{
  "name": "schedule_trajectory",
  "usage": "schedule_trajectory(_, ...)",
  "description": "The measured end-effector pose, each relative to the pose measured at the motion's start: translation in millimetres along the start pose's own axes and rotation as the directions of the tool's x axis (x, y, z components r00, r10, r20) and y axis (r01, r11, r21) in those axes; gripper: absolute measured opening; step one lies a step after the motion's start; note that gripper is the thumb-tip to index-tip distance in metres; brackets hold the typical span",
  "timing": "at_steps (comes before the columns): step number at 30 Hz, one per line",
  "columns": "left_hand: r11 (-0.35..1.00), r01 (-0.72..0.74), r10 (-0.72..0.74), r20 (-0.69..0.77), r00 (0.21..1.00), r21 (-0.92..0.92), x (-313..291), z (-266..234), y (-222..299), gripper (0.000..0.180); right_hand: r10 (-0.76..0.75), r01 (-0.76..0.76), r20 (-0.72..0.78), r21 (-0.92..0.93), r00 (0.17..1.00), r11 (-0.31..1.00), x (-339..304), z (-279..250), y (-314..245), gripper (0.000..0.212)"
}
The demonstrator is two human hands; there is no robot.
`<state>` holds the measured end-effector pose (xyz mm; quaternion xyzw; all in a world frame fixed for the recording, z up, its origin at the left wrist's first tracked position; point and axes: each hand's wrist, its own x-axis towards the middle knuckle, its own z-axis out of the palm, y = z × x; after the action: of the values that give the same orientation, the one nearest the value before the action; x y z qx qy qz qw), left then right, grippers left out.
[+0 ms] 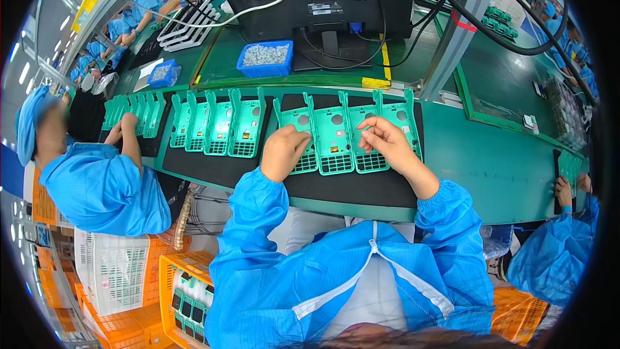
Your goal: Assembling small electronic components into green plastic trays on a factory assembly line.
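Note:
A row of green plastic housings [334, 142], each with a keypad grid at its near end, lies on a black mat [361, 190] in front of me. My left hand [283, 150] is over the left end of this row, thumb and fingertips drawn together; anything between them is too small to make out. Above the right-hand housings is my right hand [391, 144], its fingers bent toward the thumb in a loose pinch. What it may hold cannot be made out either. Both hands partly cover the housings beneath them.
More green housings [244, 126] lie to the left. Beyond stand a blue bin [265, 58] of small pale parts and a monitor [323, 13] with hanging cables. Co-workers in blue sit left [106, 181] and right [552, 255]. An orange crate [169, 284] stands low at left.

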<state>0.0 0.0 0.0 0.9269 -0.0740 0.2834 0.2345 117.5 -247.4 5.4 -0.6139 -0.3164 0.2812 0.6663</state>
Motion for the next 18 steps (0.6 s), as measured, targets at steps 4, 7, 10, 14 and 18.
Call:
schedule_trajectory(4, 1.0, -0.012, 0.012, 0.001, 1.0, 0.013, 0.5, 0.1, -0.4, 0.014, -0.004, 0.004, -0.003, 0.002, 1.0, 1.0, 1.0, 0.5, -0.5, 0.017)
schedule_trajectory(7, 0.997, -0.053, 0.052, 0.023, 0.998, 0.057, 1.0, -0.9, 1.0, 0.012, -0.008, 0.008, -0.002, 0.002, 1.0, 1.0, 1.5, 2.1, -0.6, 0.017)
schedule_trajectory(10, 0.988, -0.114, 0.106, 0.078, 0.991, 0.105, 3.5, -5.4, 7.2, 0.013, -0.004, 0.004, -0.009, 0.0, 1.0, 1.0, 0.9, 1.9, 0.2, 0.017)
schedule_trajectory(14, 0.949, -0.258, 0.234, 0.144, 0.962, 0.183, 1.2, -4.5, 6.3, 0.021, -0.003, 0.003, -0.006, -0.009, 1.0, 1.0, 2.0, 2.6, 1.4, 0.017)
schedule_trajectory(18, 0.923, -0.331, 0.284, 0.23, 0.931, 0.197, 5.0, -6.3, 5.8, 0.023, -0.006, 0.006, -0.008, -0.019, 1.0, 1.0, 1.6, 3.8, 1.2, 0.017)
